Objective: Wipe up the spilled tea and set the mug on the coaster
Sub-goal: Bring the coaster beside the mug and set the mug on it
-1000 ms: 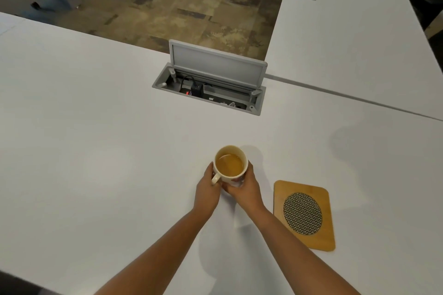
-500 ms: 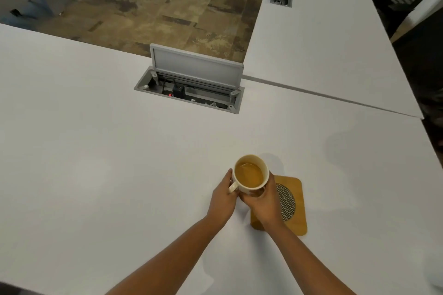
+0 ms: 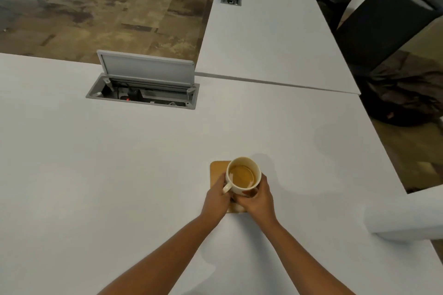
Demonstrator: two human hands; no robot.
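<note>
A cream mug holding amber tea is over the wooden coaster; whether its base touches the coaster I cannot tell. Both hands hold it. My left hand wraps the handle side, my right hand cups the near right side. Most of the coaster is hidden under the mug and hands; only its far left corner and a strip near my fingers show. No spilled tea shows on the white table.
An open grey cable box with its lid raised is set into the table farther back. A second white table joins at the far right, with black chairs beyond. A white rolled object lies at the right edge.
Both hands carried the mug to the right, from bare table left of the coaster to over the coaster. The camera view also swung right.
</note>
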